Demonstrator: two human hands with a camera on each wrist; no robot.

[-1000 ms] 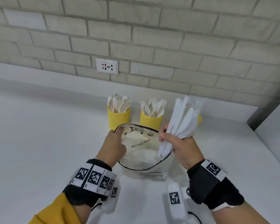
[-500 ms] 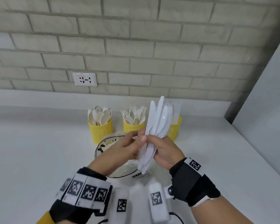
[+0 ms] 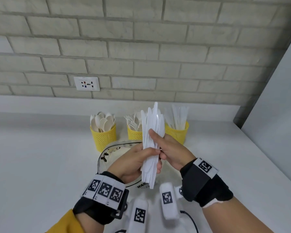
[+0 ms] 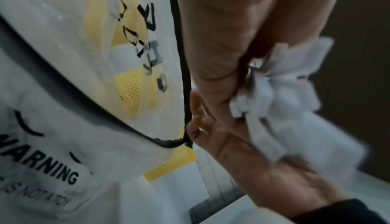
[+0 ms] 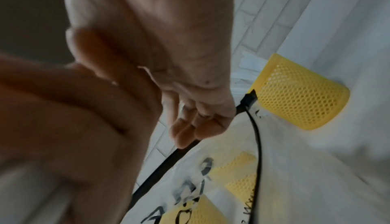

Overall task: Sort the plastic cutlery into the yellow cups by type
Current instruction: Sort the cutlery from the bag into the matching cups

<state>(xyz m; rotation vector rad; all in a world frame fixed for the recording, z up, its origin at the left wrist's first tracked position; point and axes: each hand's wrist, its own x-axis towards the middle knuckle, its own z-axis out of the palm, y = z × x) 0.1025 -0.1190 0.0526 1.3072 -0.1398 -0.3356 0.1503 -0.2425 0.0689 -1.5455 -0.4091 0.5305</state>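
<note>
I hold a bundle of white plastic knives (image 3: 151,142) upright over the counter with both hands. My left hand (image 3: 138,161) grips its lower half; the handle ends (image 4: 280,81) poke out past the curled fingers. My right hand (image 3: 163,146) holds the middle, thumb across the front and fingers behind. Behind stand three yellow mesh cups: the left cup (image 3: 103,137) with spoons, the middle cup (image 3: 134,134) with forks, partly hidden by the bundle, and the right cup (image 3: 177,132) with knives, which also shows in the right wrist view (image 5: 299,94).
A clear plastic bag (image 3: 111,153) with black trim and "WARNING" print lies on the white counter under my hands. A brick wall with a socket (image 3: 86,84) runs behind the cups. A white panel (image 3: 275,106) closes off the right side.
My left hand let go of the bag and took hold of the knife bundle below my right hand. The bundle went from tilted to upright.
</note>
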